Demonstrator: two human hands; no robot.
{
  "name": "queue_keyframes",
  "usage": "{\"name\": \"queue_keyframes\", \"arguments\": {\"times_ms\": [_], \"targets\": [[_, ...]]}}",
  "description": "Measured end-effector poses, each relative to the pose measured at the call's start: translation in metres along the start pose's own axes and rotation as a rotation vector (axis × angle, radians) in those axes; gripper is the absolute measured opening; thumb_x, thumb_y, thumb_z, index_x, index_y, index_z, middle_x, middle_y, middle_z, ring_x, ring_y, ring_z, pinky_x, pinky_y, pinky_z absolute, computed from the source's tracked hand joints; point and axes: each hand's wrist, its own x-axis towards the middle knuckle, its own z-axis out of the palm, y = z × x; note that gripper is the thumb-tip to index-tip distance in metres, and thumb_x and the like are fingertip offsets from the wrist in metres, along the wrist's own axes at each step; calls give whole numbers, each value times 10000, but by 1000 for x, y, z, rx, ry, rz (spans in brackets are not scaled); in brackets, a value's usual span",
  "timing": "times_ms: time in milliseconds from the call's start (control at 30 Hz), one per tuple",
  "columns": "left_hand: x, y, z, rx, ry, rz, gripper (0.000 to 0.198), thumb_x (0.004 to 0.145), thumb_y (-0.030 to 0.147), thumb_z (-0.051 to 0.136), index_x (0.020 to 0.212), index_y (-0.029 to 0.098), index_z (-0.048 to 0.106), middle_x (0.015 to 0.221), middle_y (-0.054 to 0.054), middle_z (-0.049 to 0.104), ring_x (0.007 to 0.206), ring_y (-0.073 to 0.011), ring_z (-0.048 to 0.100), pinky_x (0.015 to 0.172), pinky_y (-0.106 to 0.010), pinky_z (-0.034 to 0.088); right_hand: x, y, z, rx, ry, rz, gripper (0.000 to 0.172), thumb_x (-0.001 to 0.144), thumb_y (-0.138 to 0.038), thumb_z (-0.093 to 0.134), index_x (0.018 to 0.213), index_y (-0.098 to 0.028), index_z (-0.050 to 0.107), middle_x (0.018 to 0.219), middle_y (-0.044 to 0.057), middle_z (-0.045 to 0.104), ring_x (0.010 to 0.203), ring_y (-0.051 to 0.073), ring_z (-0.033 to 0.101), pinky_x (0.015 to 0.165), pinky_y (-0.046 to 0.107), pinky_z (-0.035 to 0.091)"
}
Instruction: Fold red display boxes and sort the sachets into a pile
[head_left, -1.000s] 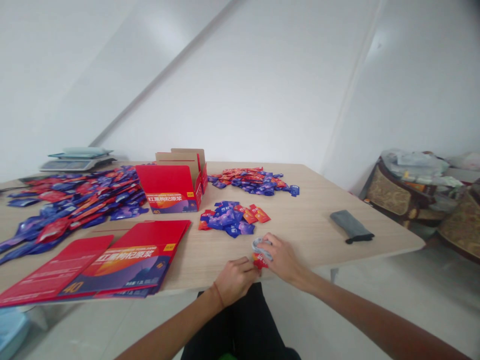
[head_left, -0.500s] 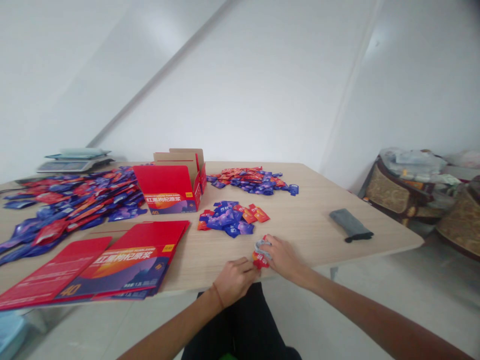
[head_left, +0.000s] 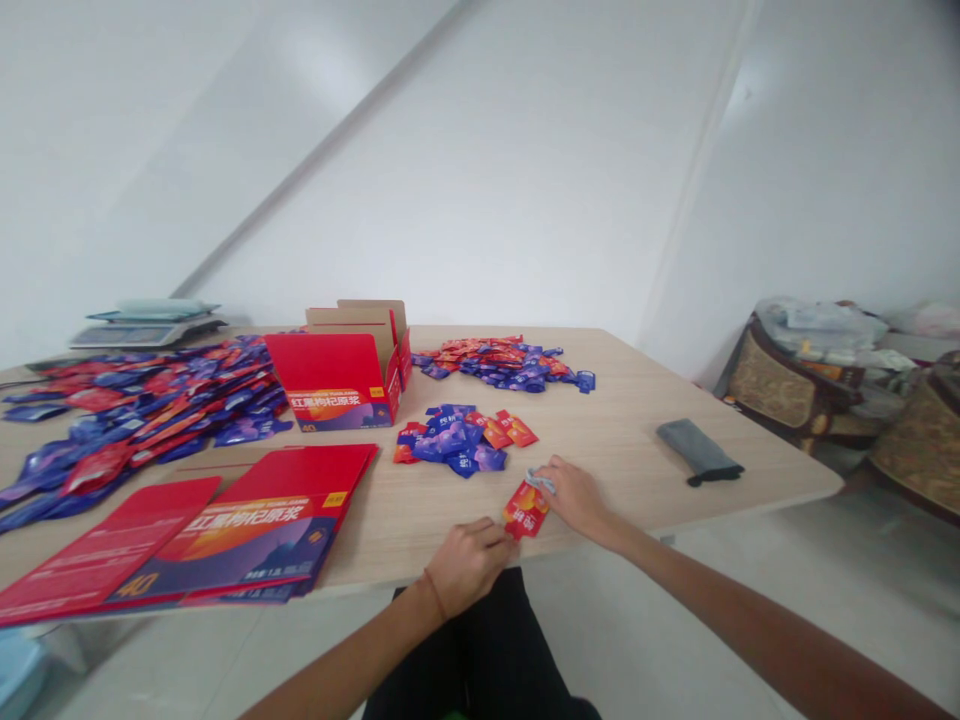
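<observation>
A red and orange sachet (head_left: 526, 511) lies at the table's front edge between my hands. My left hand (head_left: 475, 562) is closed, pinching the sachet's near left corner. In my right hand (head_left: 574, 495) is a small grey-white cloth (head_left: 541, 482), gripped by the fingers and pressed to the sachet's upper end. Just beyond is a small heap of purple and red sachets (head_left: 457, 440). Farther back lies a larger sachet pile (head_left: 502, 362).
Flattened red and purple cartons (head_left: 247, 530) lie at the front left. Behind them stand open red boxes (head_left: 337, 385) and a big sachet pile (head_left: 172, 400). A scale (head_left: 146, 325) is at the back left. A grey pouch (head_left: 699, 452) lies right; a loaded chair (head_left: 780, 370) stands beyond.
My right hand has moved slightly up and right with the cloth, showing more of the sachet. My left hand stays at the same corner.
</observation>
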Motion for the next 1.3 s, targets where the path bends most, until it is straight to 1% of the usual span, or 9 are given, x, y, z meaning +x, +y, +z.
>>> {"name": "queue_keyframes", "arguments": {"times_ms": [67, 167, 267, 400, 533, 633, 800, 1067, 1300], "targets": [[0, 0, 0, -2, 0, -1, 202, 1049, 207, 491, 979, 176, 678, 938, -57, 709, 858, -185, 639, 739, -275, 497, -1, -1, -1, 29, 26, -5, 294, 995, -299, 517, 1168, -275, 754, 1074, 48, 678, 940, 173, 657, 819, 265, 463], [0, 0, -1, 3, 5, 5, 217, 1055, 215, 478, 987, 181, 681, 944, -59, 710, 850, -182, 639, 733, -277, 498, -7, -7, -4, 80, 112, -36, 324, 991, -279, 507, 1223, -283, 733, 1151, 48, 665, 1011, 177, 644, 877, 275, 478], [0, 0, -1, 5, 6, 14, 223, 1059, 206, 464, 1003, 182, 679, 960, -60, 715, 853, -179, 641, 733, -276, 498, -16, -16, -6, 123, 163, -120, 353, 975, -250, 516, 1263, -291, 715, 1219, 51, 646, 1062, 182, 626, 919, 284, 484], [0, 0, 0, -7, 10, 1, 210, 1055, 188, 469, 1013, 186, 675, 950, -48, 715, 865, -181, 645, 742, -276, 501, -27, -30, -4, 128, 107, -227, 364, 939, -217, 558, 1256, -293, 720, 1239, 62, 643, 1054, 194, 616, 921, 303, 491], [1, 0, -1, -3, -4, 8, 214, 1051, 193, 471, 986, 186, 675, 924, -53, 696, 841, -175, 638, 737, -269, 503, -34, -40, -3, 94, 43, -261, 369, 908, -190, 582, 1238, -283, 717, 1201, 68, 648, 1037, 205, 603, 905, 310, 486], [1, 0, -1, 9, 3, 10, 226, 1053, 199, 468, 965, 182, 675, 912, -56, 690, 830, -177, 635, 731, -269, 506, -35, -42, -4, 67, -6, -285, 345, 885, -183, 605, 1198, -272, 719, 1171, 69, 646, 1070, 220, 587, 902, 312, 475], [1, 1, -1, 7, 17, 10, 253, 1062, 201, 446, 973, 180, 681, 912, -65, 688, 835, -173, 638, 734, -261, 512, -33, -39, -2, 62, -21, -305, 315, 895, -210, 625, 1191, -268, 714, 1170, 71, 646, 1101, 226, 574, 914, 310, 466], [1, 2, -2, 17, 7, -2, 225, 1057, 206, 468, 1005, 182, 685, 913, -56, 701, 839, -184, 642, 726, -278, 509, -28, -30, -1, 53, -13, -259, 309, 942, -215, 569, 1205, -269, 720, 1182, 70, 649, 1078, 210, 597, 908, 297, 470], [1, 3, -3, 6, 11, -7, 217, 1060, 215, 476, 978, 178, 674, 923, -54, 709, 848, -179, 650, 725, -273, 501, -14, -10, -5, 53, -13, -146, 304, 980, -267, 533, 1199, -272, 745, 1159, 61, 663, 1018, 188, 634, 906, 276, 462]]}}
